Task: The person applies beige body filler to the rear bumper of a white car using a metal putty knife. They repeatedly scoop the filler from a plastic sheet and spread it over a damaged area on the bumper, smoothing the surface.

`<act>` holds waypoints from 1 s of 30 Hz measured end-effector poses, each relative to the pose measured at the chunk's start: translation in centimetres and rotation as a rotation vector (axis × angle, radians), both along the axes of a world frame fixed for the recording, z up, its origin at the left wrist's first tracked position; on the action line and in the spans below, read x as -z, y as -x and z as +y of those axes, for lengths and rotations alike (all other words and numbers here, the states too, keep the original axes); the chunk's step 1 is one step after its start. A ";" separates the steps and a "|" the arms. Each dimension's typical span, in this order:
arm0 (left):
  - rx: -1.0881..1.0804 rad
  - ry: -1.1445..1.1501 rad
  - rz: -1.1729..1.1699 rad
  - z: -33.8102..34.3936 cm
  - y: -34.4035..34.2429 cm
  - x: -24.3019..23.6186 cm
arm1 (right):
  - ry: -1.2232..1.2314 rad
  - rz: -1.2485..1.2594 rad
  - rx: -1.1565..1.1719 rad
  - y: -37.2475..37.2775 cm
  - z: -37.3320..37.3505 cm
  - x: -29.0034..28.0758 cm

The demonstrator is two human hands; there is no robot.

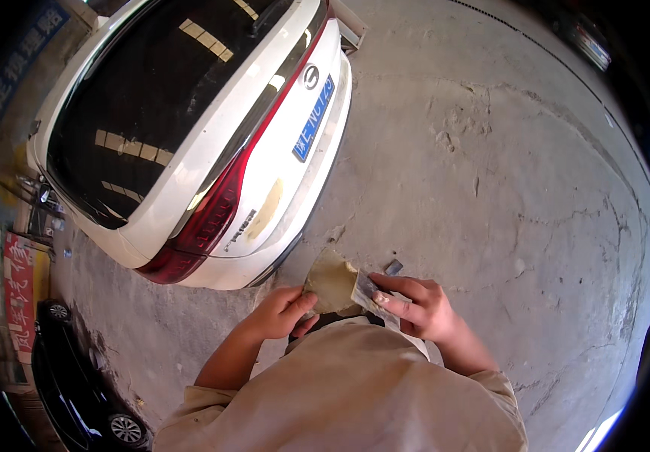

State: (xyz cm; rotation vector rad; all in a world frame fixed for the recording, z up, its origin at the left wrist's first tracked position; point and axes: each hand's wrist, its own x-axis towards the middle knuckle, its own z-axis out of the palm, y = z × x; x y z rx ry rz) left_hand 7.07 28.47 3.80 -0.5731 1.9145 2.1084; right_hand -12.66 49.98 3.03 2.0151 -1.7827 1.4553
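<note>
My left hand (276, 313) grips the edge of a flat board (328, 285) smeared with yellowish body filler, thumb on top. Pinched in my right hand (421, 307) is a grey flat filler spreader (370, 292), tilted against the board's right side. A ridge of pale yellow filler (354, 277) runs along the spreader's edge. Ahead and to the left stands the rear of a white car (212, 270). On its tailgate, beside the red tail light (216, 215), is a yellowish filler patch (268, 207). Neither hand touches the car.
A small dark grey block (393, 267) lies on the stained concrete floor (445, 203) just beyond my right hand. At the lower left a black car (76, 384) is parked near red and blue wall signs. Another vehicle (595, 53) shows at the far right.
</note>
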 end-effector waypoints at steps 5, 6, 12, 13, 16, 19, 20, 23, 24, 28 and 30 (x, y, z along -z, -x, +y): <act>-0.140 -0.063 0.026 1.9 -1.2 -0.8 | -0.415 -0.008 -0.049 -1.0 1.4 5.3; -0.140 -0.050 -0.001 2.1 -1.5 -0.4 | -0.387 -0.066 -0.009 -1.2 1.4 6.3; -0.203 -0.082 -0.184 4.6 -3.7 0.6 | 0.005 -0.275 0.116 -2.7 0.9 5.5; -0.239 -0.071 -0.178 4.9 -4.3 0.8 | 0.127 -0.278 -0.038 -3.2 0.1 6.0; -0.325 -0.078 -0.134 6.0 -6.0 1.1 | -0.157 -0.260 -0.133 -4.0 0.2 6.5; -0.358 -0.101 -0.072 6.8 -7.7 0.6 | -0.406 -0.137 -0.131 -4.1 0.9 8.6; -0.357 -0.074 -0.060 7.2 -8.3 0.9 | -0.426 -0.180 -0.096 -4.5 1.0 9.1; -0.370 -0.092 -0.030 8.5 -10.1 1.3 | -0.474 -0.326 -0.009 -5.7 1.2 11.1; -0.376 -0.120 -0.024 9.2 -10.9 1.5 | -0.484 -0.392 0.003 -6.2 1.6 12.5; -0.479 -0.184 0.020 12.5 -14.6 3.8 | -0.658 -0.622 0.069 -8.9 4.0 14.4; -0.593 -0.240 0.053 14.6 -16.7 4.9 | -0.752 -0.706 0.072 -10.4 5.0 14.9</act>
